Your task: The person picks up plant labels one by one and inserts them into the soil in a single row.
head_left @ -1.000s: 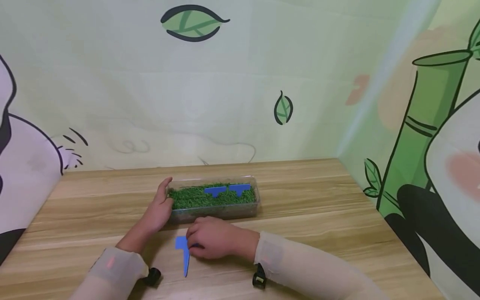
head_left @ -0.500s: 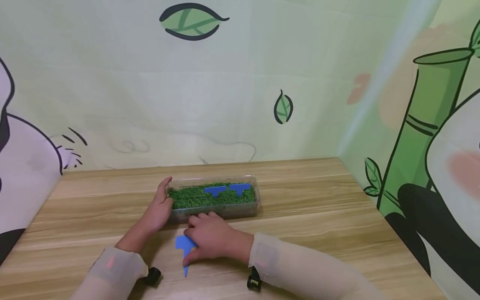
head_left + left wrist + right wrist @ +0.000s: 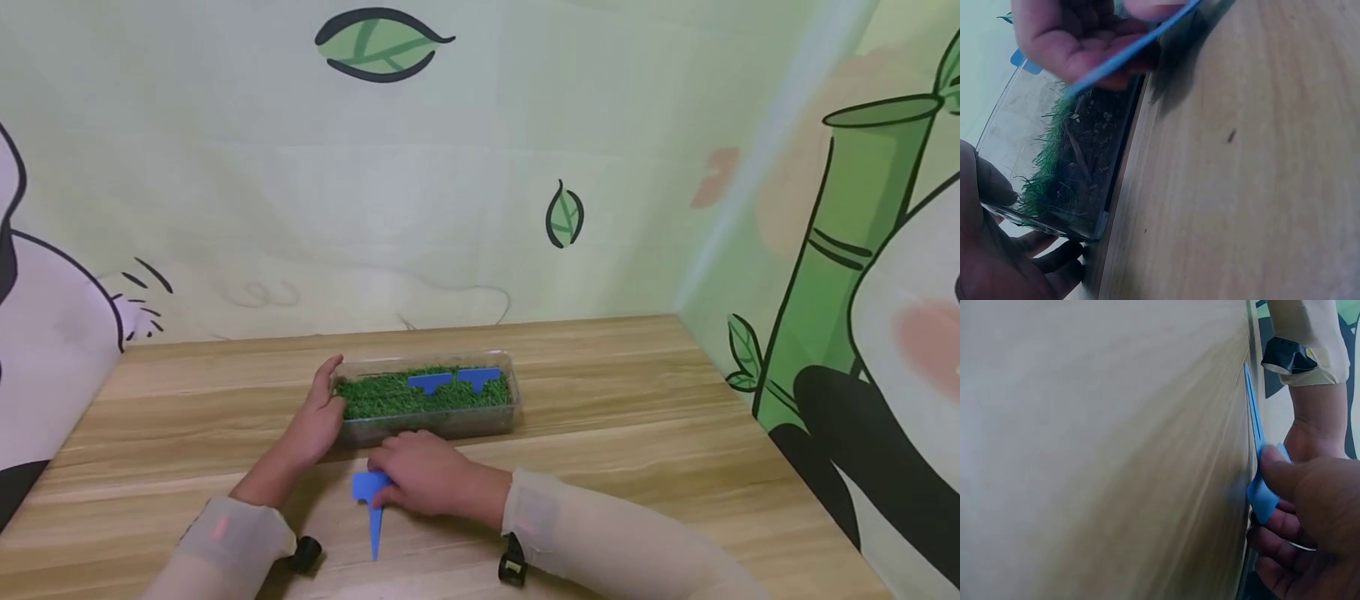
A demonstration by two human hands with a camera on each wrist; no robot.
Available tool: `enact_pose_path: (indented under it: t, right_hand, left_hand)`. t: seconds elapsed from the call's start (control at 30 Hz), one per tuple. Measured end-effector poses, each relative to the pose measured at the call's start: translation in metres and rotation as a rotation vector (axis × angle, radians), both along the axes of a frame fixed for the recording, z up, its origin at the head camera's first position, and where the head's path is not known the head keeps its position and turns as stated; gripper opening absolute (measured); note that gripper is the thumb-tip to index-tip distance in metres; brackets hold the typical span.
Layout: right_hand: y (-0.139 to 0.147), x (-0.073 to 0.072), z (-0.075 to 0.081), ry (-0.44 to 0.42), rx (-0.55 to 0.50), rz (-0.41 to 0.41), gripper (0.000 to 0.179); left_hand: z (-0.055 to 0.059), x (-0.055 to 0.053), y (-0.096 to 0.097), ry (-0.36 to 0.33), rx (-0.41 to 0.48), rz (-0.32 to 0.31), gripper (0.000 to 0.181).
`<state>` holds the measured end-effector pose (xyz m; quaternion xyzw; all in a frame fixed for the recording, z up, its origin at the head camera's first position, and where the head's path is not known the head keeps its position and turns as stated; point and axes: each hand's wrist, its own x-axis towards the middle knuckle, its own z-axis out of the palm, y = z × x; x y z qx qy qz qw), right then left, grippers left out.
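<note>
My right hand [image 3: 427,473] pinches a blue T-shaped plant label [image 3: 367,486] between thumb and fingers, just in front of the planter. In the right wrist view, the thumb lies across the label [image 3: 1262,499] where its head meets the pointed stem. The label's stem points toward the near side of the table. My left hand [image 3: 318,423] holds the left end of a clear plastic planter box [image 3: 435,429], thumb at the front corner and fingers around the end. Dark soil and green grass [image 3: 1054,147] fill the box. Two more blue labels [image 3: 431,382] stand in the grass toward its right.
The planter sits on a wood-grain table [image 3: 615,433]. A cloth backdrop [image 3: 420,192] printed with leaves, bamboo and pandas rises behind and beside the table. Black wrist cameras [image 3: 305,553] hang under both sleeves.
My right hand's thumb has shifted onto the label and now pinches it. The label's stem has moved slightly toward the near side and right. My left hand and the planter stay put.
</note>
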<state>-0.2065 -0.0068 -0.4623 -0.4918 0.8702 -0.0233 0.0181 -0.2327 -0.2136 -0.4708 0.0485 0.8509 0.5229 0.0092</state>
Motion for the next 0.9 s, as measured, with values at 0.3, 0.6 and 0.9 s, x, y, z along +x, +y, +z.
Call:
enact_pose_path:
  t: [0.3, 0.6, 0.9]
  right_hand:
    - [0.015, -0.008, 0.022, -0.229, -0.209, 0.047, 0.016]
    - [0.027, -0.023, 0.063, -0.147, -0.259, 0.046, 0.024]
    - [0.028, -0.038, 0.089, -0.017, -0.261, 0.0, 0.022]
  left_hand:
    - [0.0, 0.0, 0.0, 0.0, -0.002, 0.002, 0.067]
    - [0.001, 0.0, 0.0, -0.012, -0.017, 0.008, 0.066]
    - [0.002, 0.001, 0.0, -0.009, -0.018, 0.013, 0.065]
